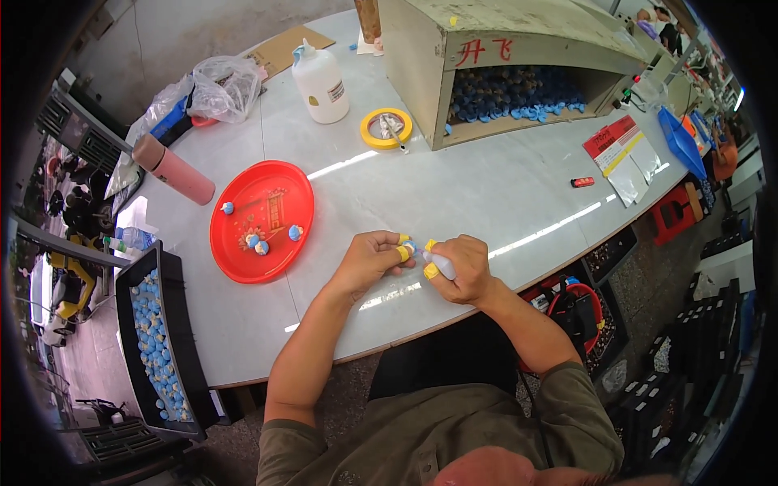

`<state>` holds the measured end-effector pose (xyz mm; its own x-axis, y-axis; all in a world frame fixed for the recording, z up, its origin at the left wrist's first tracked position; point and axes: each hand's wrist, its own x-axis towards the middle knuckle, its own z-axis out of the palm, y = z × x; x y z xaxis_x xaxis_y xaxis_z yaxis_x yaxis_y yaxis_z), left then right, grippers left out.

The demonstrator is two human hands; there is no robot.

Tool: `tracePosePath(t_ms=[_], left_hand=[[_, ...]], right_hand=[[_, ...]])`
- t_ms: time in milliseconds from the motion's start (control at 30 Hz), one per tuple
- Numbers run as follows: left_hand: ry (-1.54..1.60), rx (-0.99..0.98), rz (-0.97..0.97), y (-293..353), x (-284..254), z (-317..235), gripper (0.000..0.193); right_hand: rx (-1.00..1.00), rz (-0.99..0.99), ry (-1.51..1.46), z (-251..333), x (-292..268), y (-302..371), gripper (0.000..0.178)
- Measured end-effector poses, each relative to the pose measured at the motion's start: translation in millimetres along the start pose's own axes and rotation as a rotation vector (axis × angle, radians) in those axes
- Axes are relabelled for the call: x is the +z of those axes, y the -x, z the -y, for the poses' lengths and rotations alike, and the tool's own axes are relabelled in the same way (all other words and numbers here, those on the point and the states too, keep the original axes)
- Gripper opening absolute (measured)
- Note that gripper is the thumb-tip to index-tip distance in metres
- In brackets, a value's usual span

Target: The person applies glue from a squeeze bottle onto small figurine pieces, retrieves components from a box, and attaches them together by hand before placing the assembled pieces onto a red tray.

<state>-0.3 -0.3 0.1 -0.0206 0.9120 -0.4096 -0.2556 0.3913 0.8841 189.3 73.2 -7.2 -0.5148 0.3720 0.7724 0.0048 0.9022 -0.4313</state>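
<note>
Over the near edge of the table, my left hand (369, 261) pinches a small blue piece (412, 245) between thumb and finger. Close beside it, my right hand (468, 271) is wrapped round a small whitish squeeze bottle (441, 265), its tip pointing at the blue piece; I cannot tell whether they touch. Yellow tape covers some fingertips of both hands. To the left lies a round red tray (235, 257) with several small blue-and-cream balls (295, 232) on it.
A black crate (180, 348) of similar blue balls stands at the left edge. Beyond the tray are a pink flask (174, 170), a white bottle (322, 89) and a yellow tape roll (373, 138). A wooden box (417, 89) with blue pieces inside stands at the back.
</note>
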Motion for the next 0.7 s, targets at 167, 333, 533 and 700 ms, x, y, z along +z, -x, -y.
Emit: tracePosePath(t_ms=[167,333,533,700], left_hand=[[-0.002,0.012,-0.015,-0.9,1.0,0.6,0.032],[-0.006,0.007,-0.001,0.3,0.9,0.7,0.032],[-0.035,-0.005,0.021,2.7,3.1,-2.4,0.032],[-0.047,-0.009,0.023,2.7,2.6,-3.2,0.031]], right_hand=[[-0.018,0.056,0.018,1.8,-4.0,3.1,0.022],[0.030,-0.001,-0.014,-2.4,-3.5,3.2,0.021],[0.026,-0.035,-0.072,-1.0,0.0,-2.0,0.018],[0.026,-0.021,-0.060,-4.0,-3.2,4.3,0.019]])
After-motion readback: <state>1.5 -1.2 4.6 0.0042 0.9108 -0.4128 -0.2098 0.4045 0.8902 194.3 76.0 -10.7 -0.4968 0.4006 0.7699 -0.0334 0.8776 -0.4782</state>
